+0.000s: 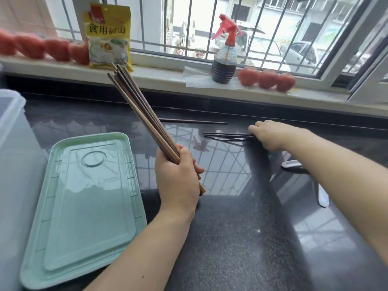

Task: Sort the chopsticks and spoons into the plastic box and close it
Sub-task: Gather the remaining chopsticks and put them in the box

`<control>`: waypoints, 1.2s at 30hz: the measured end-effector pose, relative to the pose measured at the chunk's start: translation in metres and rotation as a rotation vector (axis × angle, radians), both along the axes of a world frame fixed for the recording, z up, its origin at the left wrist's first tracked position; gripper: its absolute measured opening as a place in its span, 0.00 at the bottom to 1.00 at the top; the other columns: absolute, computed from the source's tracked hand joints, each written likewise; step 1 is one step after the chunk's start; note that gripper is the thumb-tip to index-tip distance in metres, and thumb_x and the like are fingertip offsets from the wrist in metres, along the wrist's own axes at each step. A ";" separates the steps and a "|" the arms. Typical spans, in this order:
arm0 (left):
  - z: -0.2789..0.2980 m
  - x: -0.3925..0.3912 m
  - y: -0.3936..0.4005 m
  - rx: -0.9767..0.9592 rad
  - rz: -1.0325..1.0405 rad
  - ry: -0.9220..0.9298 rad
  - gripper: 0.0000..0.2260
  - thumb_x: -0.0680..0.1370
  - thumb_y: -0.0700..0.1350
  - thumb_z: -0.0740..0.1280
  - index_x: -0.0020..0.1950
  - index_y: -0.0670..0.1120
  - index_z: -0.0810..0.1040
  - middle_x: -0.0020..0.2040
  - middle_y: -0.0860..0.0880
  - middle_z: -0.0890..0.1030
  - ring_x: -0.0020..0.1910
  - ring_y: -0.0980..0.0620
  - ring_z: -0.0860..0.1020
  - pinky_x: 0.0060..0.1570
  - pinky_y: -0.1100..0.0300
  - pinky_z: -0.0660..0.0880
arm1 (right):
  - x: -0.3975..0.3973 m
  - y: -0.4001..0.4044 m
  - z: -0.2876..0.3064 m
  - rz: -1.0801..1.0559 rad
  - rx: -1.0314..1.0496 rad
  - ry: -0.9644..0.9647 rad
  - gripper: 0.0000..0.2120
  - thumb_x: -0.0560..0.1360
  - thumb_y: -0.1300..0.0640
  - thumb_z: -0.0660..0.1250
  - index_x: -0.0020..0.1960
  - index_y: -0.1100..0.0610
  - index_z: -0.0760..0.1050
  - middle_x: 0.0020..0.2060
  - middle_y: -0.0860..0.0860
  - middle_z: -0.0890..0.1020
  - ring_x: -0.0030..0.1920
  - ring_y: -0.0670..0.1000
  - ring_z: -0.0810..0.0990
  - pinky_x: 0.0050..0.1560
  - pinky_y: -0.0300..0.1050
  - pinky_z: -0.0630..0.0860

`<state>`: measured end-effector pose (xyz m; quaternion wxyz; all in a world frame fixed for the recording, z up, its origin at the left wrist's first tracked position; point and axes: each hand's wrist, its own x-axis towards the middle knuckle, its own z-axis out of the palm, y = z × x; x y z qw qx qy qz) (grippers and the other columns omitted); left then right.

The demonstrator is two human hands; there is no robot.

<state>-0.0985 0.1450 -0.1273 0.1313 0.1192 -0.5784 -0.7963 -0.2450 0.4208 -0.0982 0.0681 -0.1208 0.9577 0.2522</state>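
My left hand (178, 177) grips a bundle of several brown wooden chopsticks (138, 110), their tips pointing up and away to the left. My right hand (267, 134) reaches across the dark counter and closes on a few dark chopsticks (227, 135) that lie flat there. One single chopstick (193, 121) lies alone farther back. A mint-green lid (84, 206) lies flat at the left. The translucent plastic box (12, 143) stands at the far left edge. White spoons (291, 164) peek out under my right forearm.
On the windowsill stand a yellow food packet (109, 36), a dark spray bottle with a red trigger (224, 59) and rows of tomatoes (267, 79). The glossy black counter (231, 238) runs to the sill.
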 end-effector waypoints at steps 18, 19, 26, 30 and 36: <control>-0.004 -0.005 -0.001 0.041 0.076 0.003 0.02 0.83 0.43 0.64 0.52 0.45 0.75 0.30 0.51 0.78 0.30 0.50 0.80 0.38 0.50 0.83 | -0.032 -0.211 0.001 -0.084 -0.867 -0.021 0.20 0.83 0.47 0.60 0.73 0.52 0.71 0.65 0.55 0.79 0.63 0.59 0.77 0.60 0.50 0.73; -0.003 -0.006 -0.002 0.047 0.086 0.004 0.03 0.83 0.43 0.64 0.52 0.45 0.76 0.31 0.51 0.78 0.31 0.50 0.80 0.39 0.48 0.84 | -0.037 -0.220 -0.002 -0.109 -0.882 -0.032 0.19 0.83 0.45 0.60 0.69 0.53 0.74 0.61 0.54 0.81 0.60 0.58 0.78 0.56 0.49 0.73; -0.001 -0.004 -0.005 0.068 0.070 0.018 0.02 0.83 0.41 0.64 0.51 0.44 0.75 0.29 0.52 0.77 0.29 0.52 0.79 0.38 0.51 0.83 | -0.003 -0.200 -0.003 -0.393 -0.545 0.038 0.12 0.80 0.50 0.64 0.55 0.58 0.77 0.47 0.54 0.79 0.46 0.59 0.78 0.47 0.49 0.74; 0.001 0.000 -0.004 0.086 0.067 0.023 0.03 0.82 0.40 0.63 0.52 0.42 0.74 0.31 0.50 0.76 0.30 0.50 0.78 0.31 0.53 0.77 | 0.059 -0.161 0.008 -0.437 -0.391 -0.020 0.16 0.81 0.59 0.61 0.66 0.63 0.72 0.59 0.61 0.79 0.55 0.62 0.79 0.48 0.49 0.74; 0.007 0.011 -0.001 0.079 -0.010 0.074 0.03 0.82 0.39 0.62 0.48 0.45 0.72 0.31 0.49 0.75 0.29 0.48 0.75 0.30 0.53 0.75 | 0.114 -0.148 0.008 -0.431 -0.356 -0.032 0.09 0.77 0.60 0.62 0.56 0.58 0.75 0.52 0.57 0.78 0.48 0.60 0.76 0.45 0.48 0.73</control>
